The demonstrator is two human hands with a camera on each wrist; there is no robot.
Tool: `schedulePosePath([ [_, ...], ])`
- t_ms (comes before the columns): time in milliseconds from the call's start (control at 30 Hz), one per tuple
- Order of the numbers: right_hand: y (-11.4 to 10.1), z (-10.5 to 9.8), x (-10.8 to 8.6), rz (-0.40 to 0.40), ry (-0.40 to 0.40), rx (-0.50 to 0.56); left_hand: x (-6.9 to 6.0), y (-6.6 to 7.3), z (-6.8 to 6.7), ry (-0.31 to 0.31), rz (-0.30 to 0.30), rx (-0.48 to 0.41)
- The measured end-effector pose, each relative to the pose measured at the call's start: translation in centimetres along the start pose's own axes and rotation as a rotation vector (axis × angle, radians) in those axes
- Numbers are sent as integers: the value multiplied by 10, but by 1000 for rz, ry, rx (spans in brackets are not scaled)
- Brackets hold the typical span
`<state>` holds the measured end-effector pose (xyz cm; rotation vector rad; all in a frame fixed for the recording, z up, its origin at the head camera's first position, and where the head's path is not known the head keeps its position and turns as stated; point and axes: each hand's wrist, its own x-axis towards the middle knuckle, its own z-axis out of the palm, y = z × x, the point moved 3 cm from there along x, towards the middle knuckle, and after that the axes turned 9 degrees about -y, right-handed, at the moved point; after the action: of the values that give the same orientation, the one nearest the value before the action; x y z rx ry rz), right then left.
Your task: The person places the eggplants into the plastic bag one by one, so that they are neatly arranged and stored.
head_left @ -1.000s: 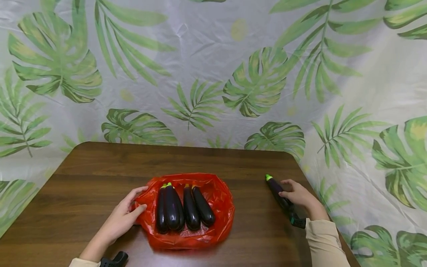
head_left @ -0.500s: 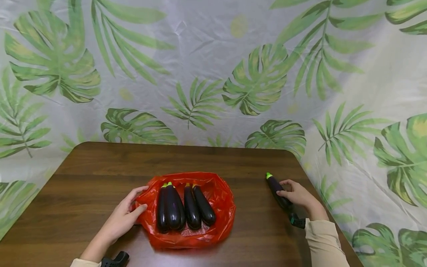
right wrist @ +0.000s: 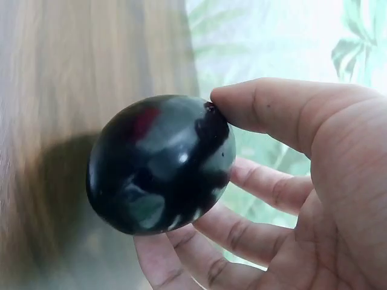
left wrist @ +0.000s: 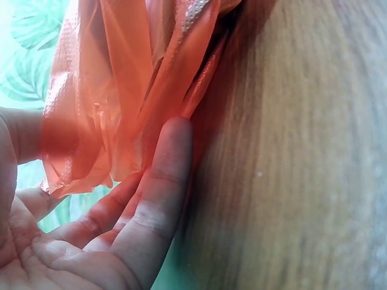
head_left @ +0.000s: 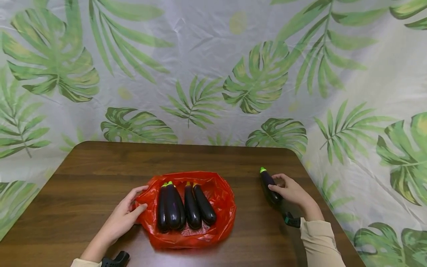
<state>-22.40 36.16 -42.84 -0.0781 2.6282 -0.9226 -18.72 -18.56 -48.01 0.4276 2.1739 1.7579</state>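
Note:
An open red plastic bag [head_left: 218, 233] sits on the table with several dark purple eggplants [head_left: 192, 209] lying side by side in it, green stem ends facing away. At the bag's left rim, my left hand [head_left: 121, 217] holds the plastic between thumb and fingers; the left wrist view shows the crumpled bag [left wrist: 115, 90] in that grasp. Over the table's right side, my right hand [head_left: 293, 191] grips a single eggplant [head_left: 268, 183], stem end pointing away. Its rounded end [right wrist: 160, 163] shows between thumb and fingers in the right wrist view, a shadow on the wood beside it.
The brown wooden table [head_left: 80, 185] extends around the bag, with its right edge close to the right forearm. Behind it hangs a pale leaf-print cloth [head_left: 207, 74]. Black wrist-worn devices [head_left: 115, 259] are on both arms.
My right hand has moved a little left and away from me with the eggplant, mostly in the last half second. My left hand and the bag stay nearly where they were.

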Motion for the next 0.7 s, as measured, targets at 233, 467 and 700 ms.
schedulePosePath([
  [233,-26,4,-1,-45,12,-4,-1,1,0,7,5,12],
  [467,-50,8,-3,-79,9,5,-1,2,1,15,9,24],
  [700,-71,12,-9,-110,17,-23,-1,2,1,21,12,24],
])
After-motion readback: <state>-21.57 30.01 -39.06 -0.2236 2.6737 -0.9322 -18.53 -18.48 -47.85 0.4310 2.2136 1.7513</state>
